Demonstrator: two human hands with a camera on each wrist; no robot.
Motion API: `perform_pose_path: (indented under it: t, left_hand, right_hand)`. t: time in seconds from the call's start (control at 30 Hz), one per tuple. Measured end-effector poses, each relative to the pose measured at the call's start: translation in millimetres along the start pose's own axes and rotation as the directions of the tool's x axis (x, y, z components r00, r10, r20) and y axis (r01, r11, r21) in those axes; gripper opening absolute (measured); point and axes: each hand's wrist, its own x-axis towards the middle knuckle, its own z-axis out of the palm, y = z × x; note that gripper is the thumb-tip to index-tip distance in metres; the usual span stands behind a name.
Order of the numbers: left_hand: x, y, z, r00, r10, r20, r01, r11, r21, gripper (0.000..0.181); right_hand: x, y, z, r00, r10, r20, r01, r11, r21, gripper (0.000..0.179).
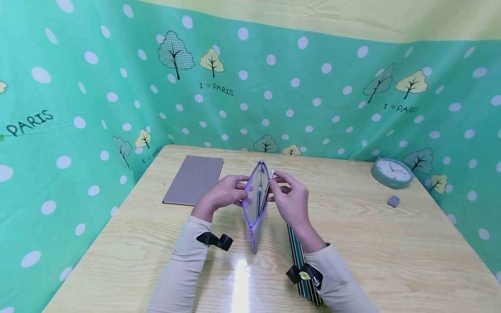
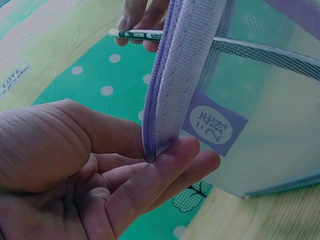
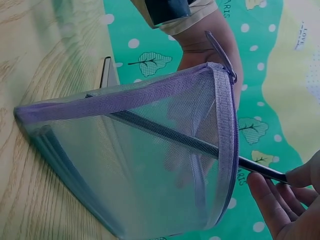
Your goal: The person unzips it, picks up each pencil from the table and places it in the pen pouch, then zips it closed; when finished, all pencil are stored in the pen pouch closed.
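A mesh zip pouch (image 1: 255, 240) with purple trim stands upright on the table, its mouth spread. My left hand (image 1: 225, 192) pinches one zipper edge between thumb and fingers. On the other side, my right hand (image 1: 292, 202) pinches a dark pencil (image 3: 262, 169) by its end. The pencil's shaft runs slanting down inside the pouch, seen through the mesh. Its white-tipped end (image 2: 142, 35) with printed letters shows beyond the zipper in the left wrist view. More dark pencils (image 1: 258, 202) lean inside the pouch. A purple label (image 2: 212, 123) is sewn to its side.
Several green and black pencils (image 1: 296, 248) lie on the table under my right forearm. A grey notebook (image 1: 194, 180) lies at the back left. At the right are a round green clock (image 1: 392, 172) and a small grey eraser-like block (image 1: 393, 201). Patterned cloth hangs behind.
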Motion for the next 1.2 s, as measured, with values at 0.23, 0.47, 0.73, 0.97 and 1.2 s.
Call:
perform_pose_path:
  t: [0.23,0.47,0.73,0.97,1.2]
  left_hand:
    - [4.9,4.5,2.0,1.0,0.014,0.017,-0.014,1.0,-0.001,0.06]
    - [9.5,8.9,3.5,0.999,0.017,0.028,-0.017,1.0,0.007,0.06]
    - [6.5,3.7,1.3,1.0,0.013,0.029,-0.013,1.0,0.006,0.061]
    - [-1.0,-7.3,-6.3,1.0,-0.009,-0.006,0.009,1.0,0.017,0.061]
    - [3.1,-4.0,-4.6,1.0,0.004,0.006,-0.004,1.0,0.02,0.062]
  right_hand:
    - [3.0,-2.9,-5.8,1.0,0.012,0.012,-0.012,0.999,-0.034,0.029]
    - [9.3,-17.3,-28.1,0.991,0.116,0.058,-0.115,0.993,-0.028,0.026]
    - [12.4,12.5,-73.9,0.883,0.315,0.349,-0.196,0.921,-0.336,0.028]
    - [5.3,54.1,-99.3,0.758,0.458,0.465,-0.011,0.721,-0.693,0.008]
    - [-7.7,67.3,-115.8,0.774,0.468,0.426,0.013,0.662,-0.75,0.015]
